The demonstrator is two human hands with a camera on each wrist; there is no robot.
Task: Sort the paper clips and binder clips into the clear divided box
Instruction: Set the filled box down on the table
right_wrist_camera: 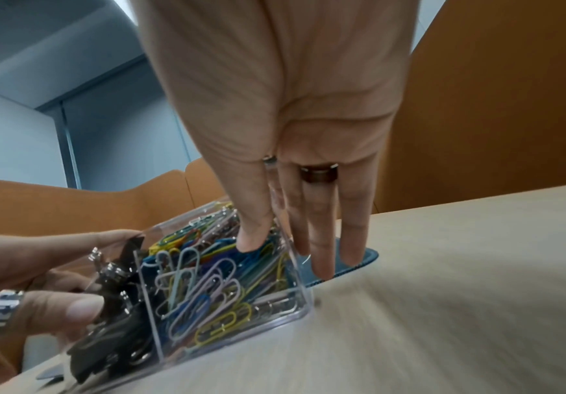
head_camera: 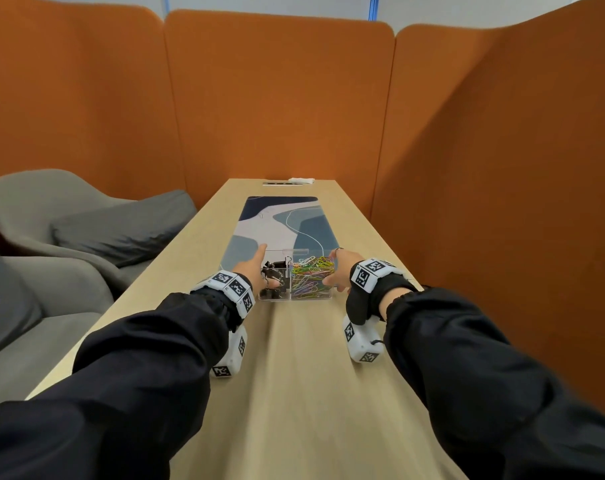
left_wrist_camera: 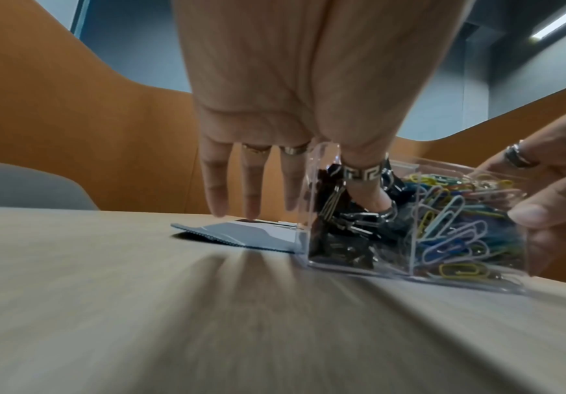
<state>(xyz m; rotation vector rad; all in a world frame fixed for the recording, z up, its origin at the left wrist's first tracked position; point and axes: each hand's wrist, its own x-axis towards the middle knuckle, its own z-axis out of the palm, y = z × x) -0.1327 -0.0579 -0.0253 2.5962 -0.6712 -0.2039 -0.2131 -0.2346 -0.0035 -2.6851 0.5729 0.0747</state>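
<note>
Clear plastic forms the divided box [head_camera: 295, 296], a small rectangular container with an inner wall that splits it into two compartments. It is set on the pale wooden table [head_camera: 294, 375], at the near edge of a blue and white patterned desk mat [head_camera: 280, 223], roughly at 12 o'clock from the person and between both hands. The left compartment is filled with black binder clips [left_wrist_camera: 345, 234] with silver wire handles; the right compartment is packed with paper clips [right_wrist_camera: 207, 280] in yellow, blue, lilac, green and white, heaped up to the rim. The walls are see-through, so the contents are seen from every side.

The box is gripped at its 9 o'clock side by the left hand [head_camera: 256, 271]: the ringed thumb is hooked over the rim and dipped among the binder clips, while the other fingers [left_wrist_camera: 251, 186] are stretched down outside the wall toward the table. At the 3 o'clock side the box is gripped by the right hand [head_camera: 339, 271] in the same way, the thumb pressed into the paper clips and the fingers [right_wrist_camera: 322, 240] held straight down along the outer wall, their tips near the mat's edge. Both hands are thus closed narrowly on the box walls. Table texture is streaked with blur in all three views.

Orange partition panels [head_camera: 276, 98] are seen around the table, and grey chairs [head_camera: 51, 216] at 9 o'clock.
</note>
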